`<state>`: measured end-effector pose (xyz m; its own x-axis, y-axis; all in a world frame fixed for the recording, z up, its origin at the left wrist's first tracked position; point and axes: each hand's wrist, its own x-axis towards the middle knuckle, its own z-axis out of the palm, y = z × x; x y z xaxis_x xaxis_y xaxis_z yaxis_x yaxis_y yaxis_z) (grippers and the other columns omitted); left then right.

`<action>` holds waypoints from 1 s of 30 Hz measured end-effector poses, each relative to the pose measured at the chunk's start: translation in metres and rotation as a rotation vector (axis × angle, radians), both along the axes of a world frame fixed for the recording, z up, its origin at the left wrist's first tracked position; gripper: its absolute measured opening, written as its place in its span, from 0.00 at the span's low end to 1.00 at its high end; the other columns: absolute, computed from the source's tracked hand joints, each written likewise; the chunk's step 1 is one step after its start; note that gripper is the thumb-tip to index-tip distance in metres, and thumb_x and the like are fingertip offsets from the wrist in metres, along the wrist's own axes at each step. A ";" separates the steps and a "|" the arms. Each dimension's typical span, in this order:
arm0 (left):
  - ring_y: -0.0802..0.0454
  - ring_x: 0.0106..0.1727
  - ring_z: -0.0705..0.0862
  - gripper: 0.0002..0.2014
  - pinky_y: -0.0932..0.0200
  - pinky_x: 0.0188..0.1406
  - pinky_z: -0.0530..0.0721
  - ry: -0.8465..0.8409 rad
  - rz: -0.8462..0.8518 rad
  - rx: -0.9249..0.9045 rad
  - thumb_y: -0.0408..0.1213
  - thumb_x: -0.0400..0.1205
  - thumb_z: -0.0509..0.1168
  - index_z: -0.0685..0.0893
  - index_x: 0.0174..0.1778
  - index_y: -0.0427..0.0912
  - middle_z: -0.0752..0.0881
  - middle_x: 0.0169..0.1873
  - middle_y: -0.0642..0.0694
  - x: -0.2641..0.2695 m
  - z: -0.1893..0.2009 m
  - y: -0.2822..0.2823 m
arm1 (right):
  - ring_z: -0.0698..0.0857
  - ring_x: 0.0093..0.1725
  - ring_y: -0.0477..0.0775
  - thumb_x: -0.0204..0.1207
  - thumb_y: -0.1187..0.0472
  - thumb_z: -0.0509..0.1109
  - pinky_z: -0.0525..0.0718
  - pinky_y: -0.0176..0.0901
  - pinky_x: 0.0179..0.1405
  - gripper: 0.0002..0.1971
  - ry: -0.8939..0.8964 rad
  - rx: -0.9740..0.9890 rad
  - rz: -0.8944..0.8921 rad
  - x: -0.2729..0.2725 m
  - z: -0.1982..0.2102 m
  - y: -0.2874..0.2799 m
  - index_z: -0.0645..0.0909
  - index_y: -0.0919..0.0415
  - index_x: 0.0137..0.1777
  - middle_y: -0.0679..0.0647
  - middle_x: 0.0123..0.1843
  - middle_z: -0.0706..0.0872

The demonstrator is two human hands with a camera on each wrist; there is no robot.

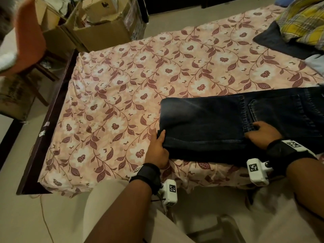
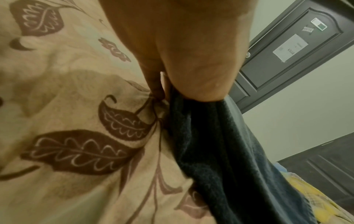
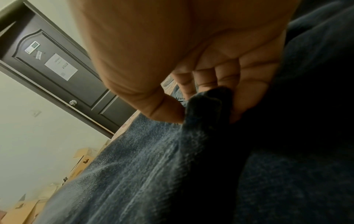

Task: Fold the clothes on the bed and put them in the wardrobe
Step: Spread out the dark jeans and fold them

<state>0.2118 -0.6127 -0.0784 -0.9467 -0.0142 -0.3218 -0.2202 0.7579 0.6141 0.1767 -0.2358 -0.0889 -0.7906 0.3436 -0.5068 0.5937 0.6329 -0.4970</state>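
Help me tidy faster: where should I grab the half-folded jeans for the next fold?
Probably the jeans at their folded left edge, from the near-left corner where the left hand already grips. The layers stack there, so one pinch gathers them; the right hand holds the hems.

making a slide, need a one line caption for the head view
Both hands, left hand and right hand, grip folded dark jeans on a floral bedsheet.

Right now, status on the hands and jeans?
Left hand grips jeans at fold corner. Right hand pinches hem. Nothing blocking.
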 end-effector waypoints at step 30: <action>0.59 0.31 0.78 0.23 0.59 0.31 0.76 0.102 0.066 0.185 0.65 0.76 0.71 0.79 0.31 0.50 0.80 0.29 0.57 0.000 -0.016 -0.038 | 0.84 0.67 0.58 0.81 0.53 0.72 0.79 0.43 0.66 0.19 0.258 -0.003 0.635 -0.177 0.028 -0.272 0.83 0.54 0.70 0.54 0.69 0.85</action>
